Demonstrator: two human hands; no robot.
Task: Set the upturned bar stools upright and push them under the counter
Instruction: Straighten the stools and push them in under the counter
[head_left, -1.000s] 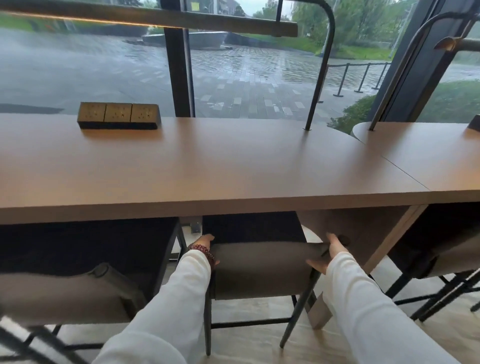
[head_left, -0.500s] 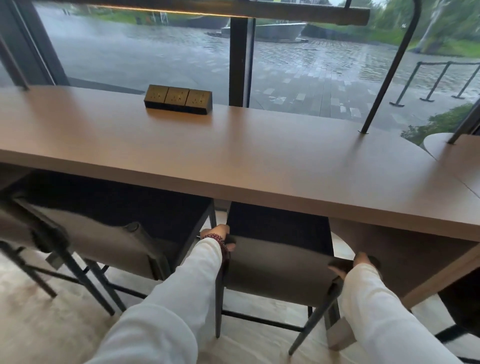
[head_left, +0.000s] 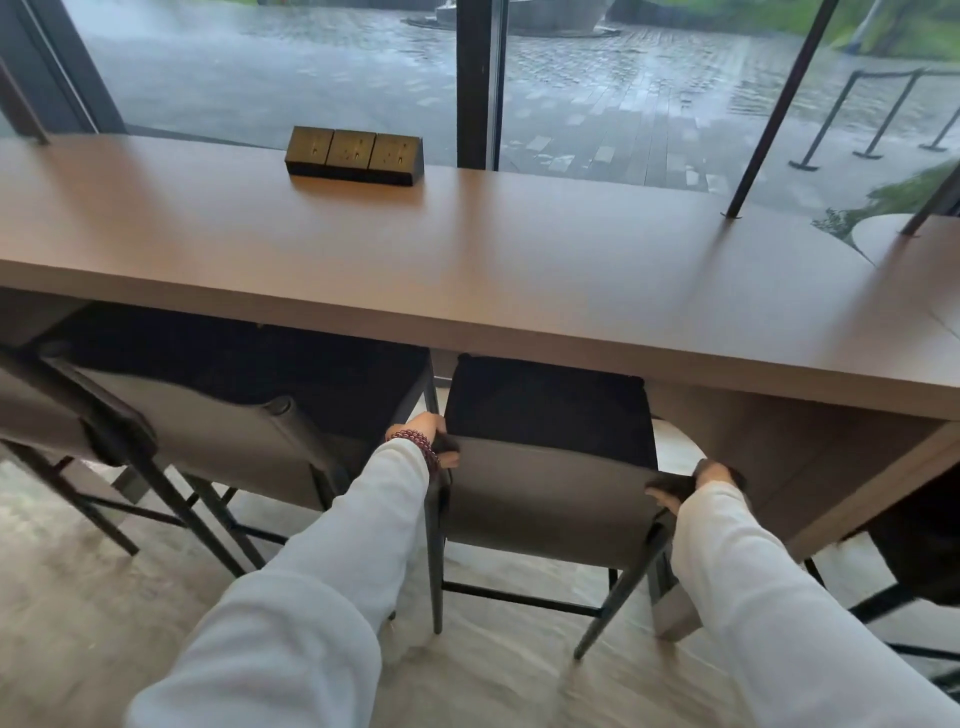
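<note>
Bench: plain mid-brown top, unpatterned. Socket block: brassy gold faces on a black base. Held stool: grey-brown backrest, black seat, black metal legs. Neighbouring stool: same grey-brown and black. Sleeves: white. Bead bracelet at left wrist: dark red. Floor: pale grey, faintly mottled. Window frame: black. Paving outside: wet grey.
</note>
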